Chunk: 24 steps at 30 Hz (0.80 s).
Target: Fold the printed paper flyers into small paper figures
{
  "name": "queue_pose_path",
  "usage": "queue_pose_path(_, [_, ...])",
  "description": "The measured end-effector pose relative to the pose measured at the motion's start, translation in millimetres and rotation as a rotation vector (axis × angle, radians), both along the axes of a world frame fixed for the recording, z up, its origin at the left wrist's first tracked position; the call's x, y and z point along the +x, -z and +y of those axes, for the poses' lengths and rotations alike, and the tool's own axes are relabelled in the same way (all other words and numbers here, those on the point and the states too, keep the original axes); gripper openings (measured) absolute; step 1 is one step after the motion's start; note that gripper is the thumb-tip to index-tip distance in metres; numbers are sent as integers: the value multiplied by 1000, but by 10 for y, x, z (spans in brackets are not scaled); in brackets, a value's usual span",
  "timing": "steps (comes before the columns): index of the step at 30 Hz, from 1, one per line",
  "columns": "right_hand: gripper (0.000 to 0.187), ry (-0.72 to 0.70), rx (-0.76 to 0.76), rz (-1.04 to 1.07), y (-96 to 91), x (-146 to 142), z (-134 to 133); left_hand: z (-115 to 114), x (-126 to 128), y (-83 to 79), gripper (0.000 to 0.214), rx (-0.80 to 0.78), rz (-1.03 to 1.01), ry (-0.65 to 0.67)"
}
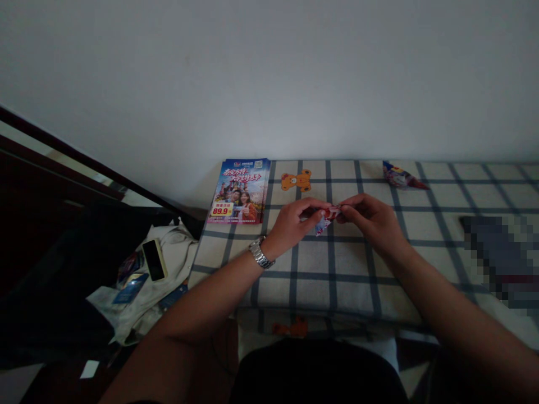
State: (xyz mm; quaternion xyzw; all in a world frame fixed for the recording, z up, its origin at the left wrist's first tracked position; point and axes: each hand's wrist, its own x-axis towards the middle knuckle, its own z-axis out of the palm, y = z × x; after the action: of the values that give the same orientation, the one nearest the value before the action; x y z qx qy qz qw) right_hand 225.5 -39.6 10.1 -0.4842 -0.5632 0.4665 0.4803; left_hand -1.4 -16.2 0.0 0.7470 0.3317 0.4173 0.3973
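Observation:
Both of my hands meet over the checked tablecloth (337, 269) and pinch a small folded piece of red, white and blue printed paper (327, 216) between them. My left hand (295, 221), with a metal watch on its wrist, grips the paper's left end with curled fingers. My right hand (370, 219) holds the right end, fingers pressed together. The paper hangs just above the cloth.
A stack of colourful flyers (241, 191) lies at the table's far left corner. An orange bear-shaped cutout (297, 180) and a folded paper cone (400, 176) lie near the wall. A phone (154, 259) rests on a white bag to the left. A blurred patch covers the right side.

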Motion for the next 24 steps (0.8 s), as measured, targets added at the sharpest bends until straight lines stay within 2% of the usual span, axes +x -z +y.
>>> queue_pose_path(7, [30, 32, 17, -32, -22, -16, -10, -21, 14, -17, 18, 1, 14, -12])
queue_pose_path(16, [30, 3, -45, 108, 54, -2, 19, -27, 18, -11, 19, -34, -63, -39])
queue_pose_path(24, [31, 44, -35, 51, 5, -16, -1, -34, 23, -37, 16, 19, -31, -43])
